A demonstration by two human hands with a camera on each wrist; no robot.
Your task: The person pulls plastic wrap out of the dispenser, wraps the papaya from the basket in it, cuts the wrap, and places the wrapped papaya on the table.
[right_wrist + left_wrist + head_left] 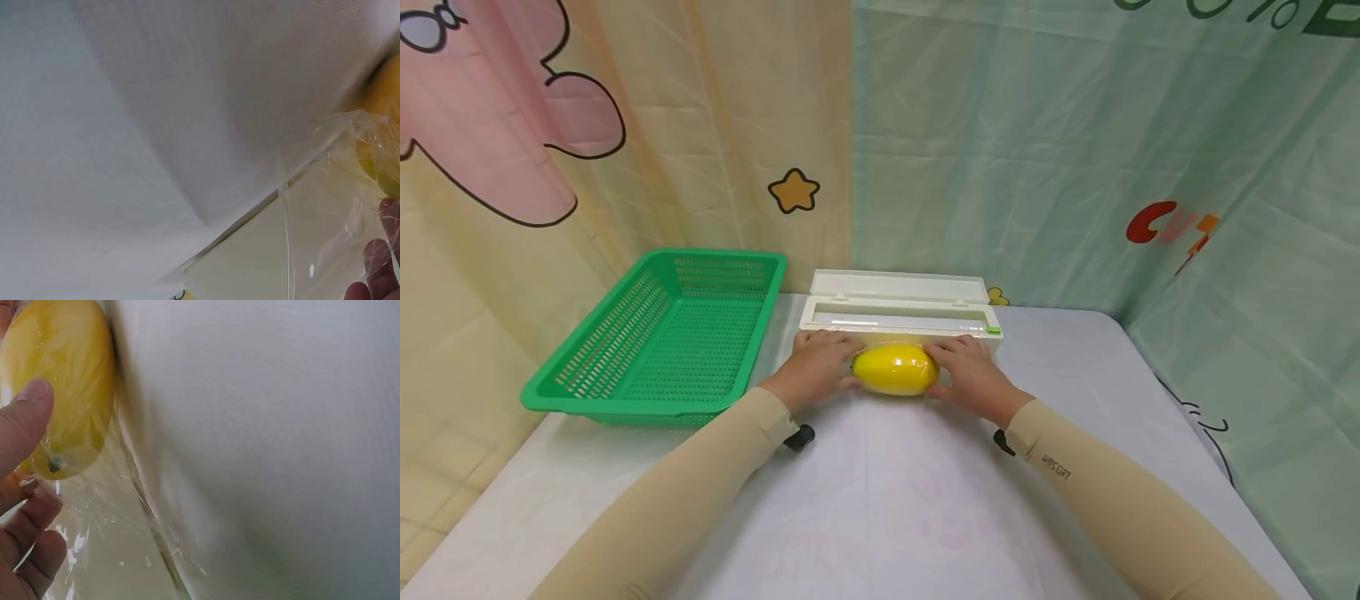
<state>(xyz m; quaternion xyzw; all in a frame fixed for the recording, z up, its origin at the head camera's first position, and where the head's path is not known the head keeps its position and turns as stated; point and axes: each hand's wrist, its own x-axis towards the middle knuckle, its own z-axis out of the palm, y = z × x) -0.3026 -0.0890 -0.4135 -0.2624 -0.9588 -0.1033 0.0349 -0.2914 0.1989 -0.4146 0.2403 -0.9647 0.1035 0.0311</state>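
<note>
An oval yellow fruit (895,370) lies against the front of a white cling film dispenser (808,312), its kind not certain. Clear film (331,212) covers the fruit and hangs in wrinkles beside it. My left hand (820,367) holds the fruit's left end; in the left wrist view its thumb (28,422) presses the wrapped side near the small dark tip, with the fingers curled below. At the opposite end, my right hand (973,375) grips fruit and film, and its curled fingertips (378,265) show in the right wrist view. The dispenser's lid (898,286) stands raised.
To the left stands a green plastic basket (752,333) with slotted walls, nothing visible inside it. A white cloth (880,508) covers the table. Printed curtains (1000,150) hang close behind the dispenser and along the right side.
</note>
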